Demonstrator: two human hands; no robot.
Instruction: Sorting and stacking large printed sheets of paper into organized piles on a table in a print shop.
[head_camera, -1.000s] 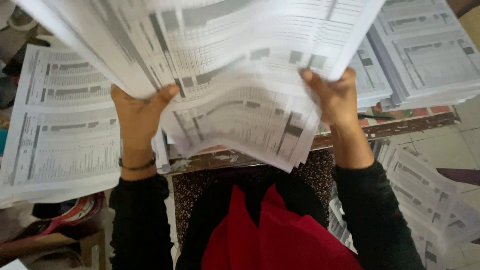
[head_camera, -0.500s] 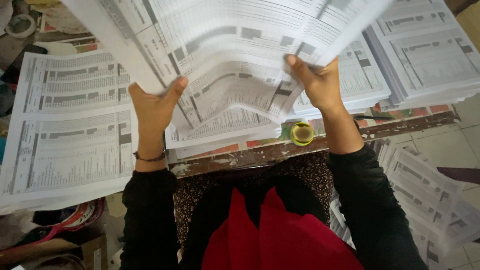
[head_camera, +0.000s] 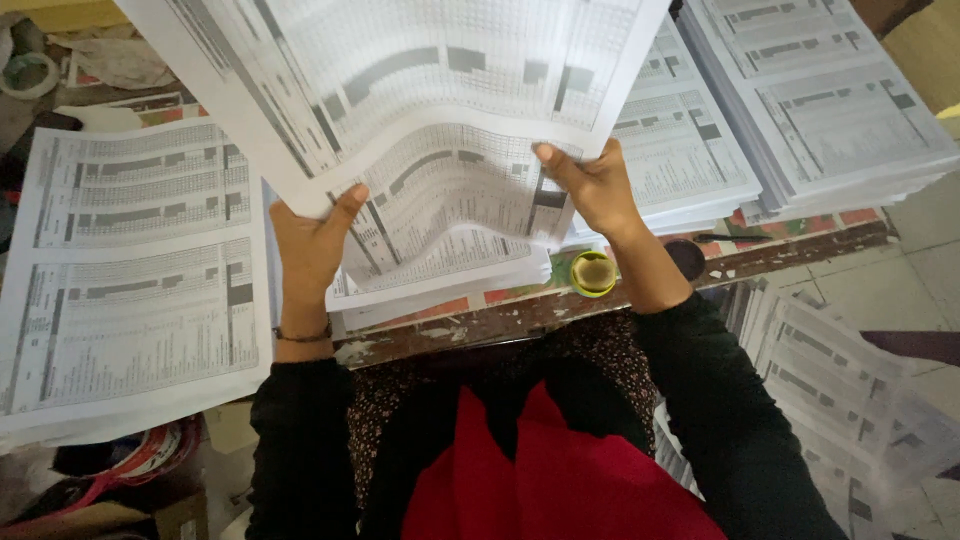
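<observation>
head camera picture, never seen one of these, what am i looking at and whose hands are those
The camera sits on a person's head and looks down, so you see their own two arms in black sleeves reaching forward. The left hand and the right hand each grip a side of a big printed sheet lifted off a pile. Under it, more sheets bend upward. The table is covered with piles of the same grey printed sheets, one pile on the left and others on the right. A small round yellow-green pot stands near the table's edge.
</observation>
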